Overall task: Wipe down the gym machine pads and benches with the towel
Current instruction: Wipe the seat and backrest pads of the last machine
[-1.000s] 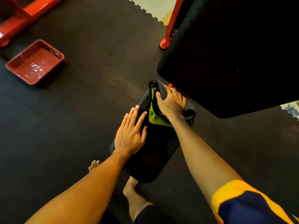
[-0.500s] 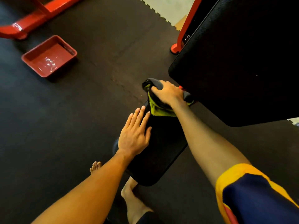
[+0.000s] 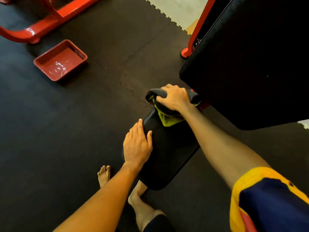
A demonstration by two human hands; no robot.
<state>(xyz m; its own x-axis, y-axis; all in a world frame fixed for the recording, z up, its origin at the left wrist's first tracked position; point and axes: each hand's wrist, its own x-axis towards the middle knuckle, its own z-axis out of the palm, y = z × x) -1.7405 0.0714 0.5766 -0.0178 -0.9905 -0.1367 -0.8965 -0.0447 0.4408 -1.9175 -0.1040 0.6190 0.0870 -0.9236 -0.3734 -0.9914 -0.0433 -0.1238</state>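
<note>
The towel [image 3: 168, 118] is gripped in the right hand [image 3: 175, 97], fingers curled round it, at the seat pad [image 3: 168, 156] far end. The left hand [image 3: 137, 144] is laid flat, fingers straight, bracing. Even pressure and overlapped strokes toward the left fingertips are advised.

Gym floor: interlocking black rubber mats [image 3: 83, 131], red steel machine frames [image 3: 50, 22], and black padded benches [image 3: 167, 156] identify the setting.

No readable text, label, brand or number shows anywhere, as far as visible.
</note>
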